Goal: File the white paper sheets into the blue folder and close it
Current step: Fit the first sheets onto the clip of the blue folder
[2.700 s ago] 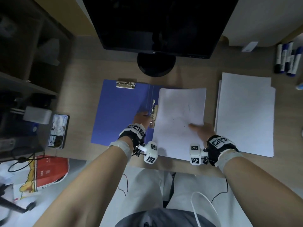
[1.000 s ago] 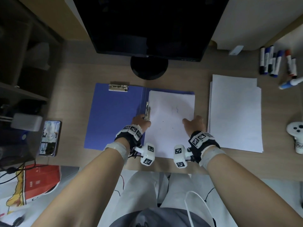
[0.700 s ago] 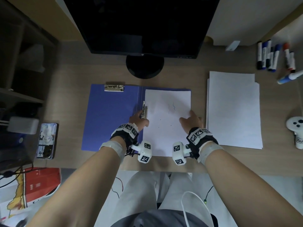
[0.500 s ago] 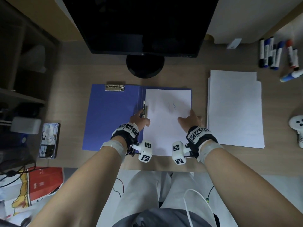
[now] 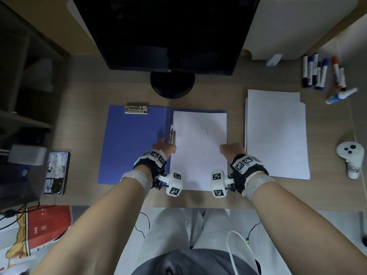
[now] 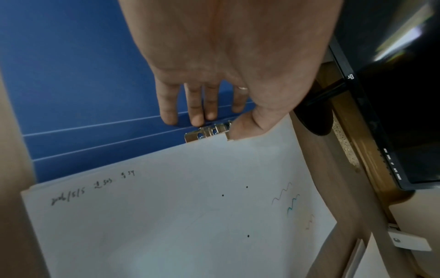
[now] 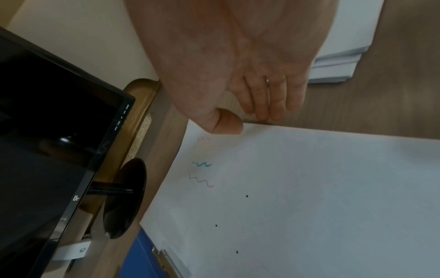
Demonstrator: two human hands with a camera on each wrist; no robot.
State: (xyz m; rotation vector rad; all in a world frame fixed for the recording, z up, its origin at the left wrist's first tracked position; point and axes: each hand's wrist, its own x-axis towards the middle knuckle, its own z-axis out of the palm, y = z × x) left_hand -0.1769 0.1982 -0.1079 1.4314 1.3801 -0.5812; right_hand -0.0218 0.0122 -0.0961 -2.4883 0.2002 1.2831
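- head view: folder [image 5: 135, 143] lies open on desk [image 5: 236, 120]; sheets [image 5: 198, 159] sit on its right half.
- my left hand [image 5: 164, 148]: thumb presses clip [image 6: 207, 131] at the spine, straight fingers [image 6: 169, 105] rest on folder.
- my right hand [image 5: 231, 150]: relaxed, not gripping; thumb on sheets, fingertips [image 7: 262, 112] at their right edge.

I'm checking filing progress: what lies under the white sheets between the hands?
The right half of the open blue folder, a blue strip showing along the top edge of the white sheets. Anything else beneath is covered.
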